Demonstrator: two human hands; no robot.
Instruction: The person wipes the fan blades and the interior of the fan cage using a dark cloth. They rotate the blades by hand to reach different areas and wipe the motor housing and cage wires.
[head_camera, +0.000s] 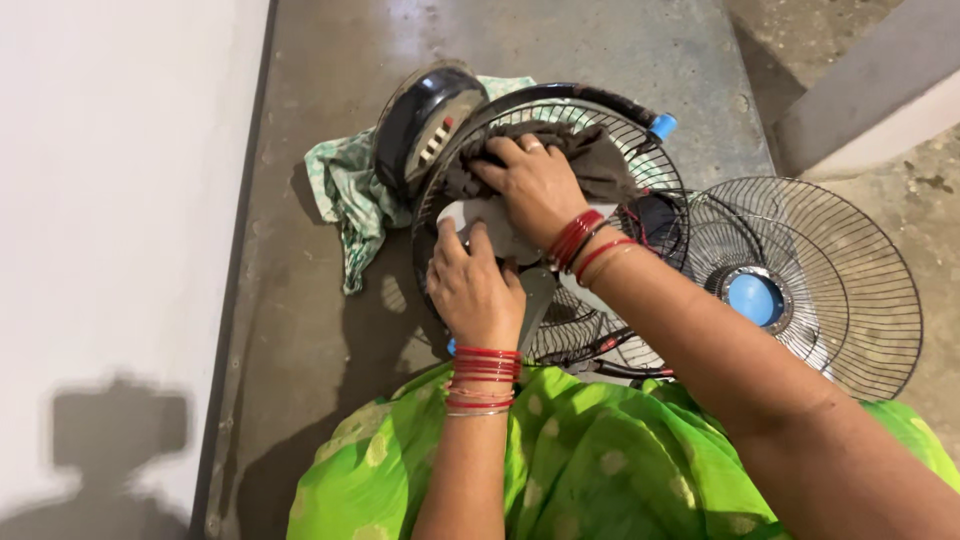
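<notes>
Right hand (535, 185) comes in from the lower right of the frame, forearm running diagonally up to centre, wrist bent, palm down, fingers curled over a dark brown cloth (590, 160); grip pressed together on the cloth, pushing it onto the fan's rear guard (620, 120) at centre top. Left hand (472, 290) rises straight from bottom centre, palm down, fingers spread flat on a pale grey fan blade (500, 225) just below the right hand; grip lies open on the blade, thumb side toward frame left. Both wrists carry red bangles (485, 375). Hands sit nearly touching, right above left in the frame. The fan lies tilted on the concrete floor (330, 100), motor housing (425, 120) with its control panel at upper centre-left, a blue clip (662, 126) on the guard rim at upper right of the ring. Detached front grille (810, 280) with a blue centre cap (752, 298) lies flat at right of frame, its edge overlapping the rear guard, close to the right forearm. Green-and-white patterned rag (350, 190) is bunched on the floor left of the motor housing, partly under it. Bright green garment (600, 460) fills the bottom of frame, covering the guard's lower edge. White wall (110, 180) runs down the left side with a shadow at lower left. A raised concrete ledge (870, 90) cuts the upper right corner.
</notes>
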